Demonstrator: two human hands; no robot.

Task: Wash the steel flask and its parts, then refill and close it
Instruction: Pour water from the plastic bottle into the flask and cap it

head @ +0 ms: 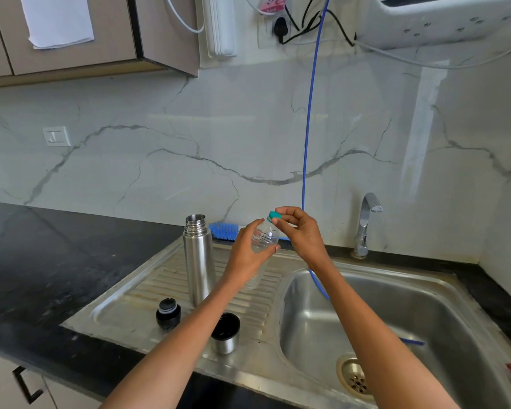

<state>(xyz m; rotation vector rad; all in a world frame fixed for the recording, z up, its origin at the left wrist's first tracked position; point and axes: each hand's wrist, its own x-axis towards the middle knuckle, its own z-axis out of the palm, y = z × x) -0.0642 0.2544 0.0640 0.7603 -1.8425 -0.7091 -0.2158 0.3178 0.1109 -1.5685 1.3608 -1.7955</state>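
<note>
- My left hand [248, 255] wraps the shoulder of a clear plastic bottle [264, 237], holding it up over the drainboard's [148, 293] inner edge, beside the basin [396, 314], while my right hand [300, 231] pinches its teal cap [275, 214] between thumb and fingertips, apparently to twist it; I cannot tell which way.
- The steel flask [198, 261] stands upright and open-mouthed near the drainboard's back edge, ready, I judge, for water.
- Its black stopper [168, 313] rests toward the drainboard's front left, and the steel cup lid [225, 332] sits mouth-up near the front edge, both parked within reach for closing.
- A blue bottle brush [223, 230] lies along the back edge, behind the flask.
- A blue hose [307, 143] hangs down the wall into the basin; the tap [366, 222] stands at the back rim.
</note>
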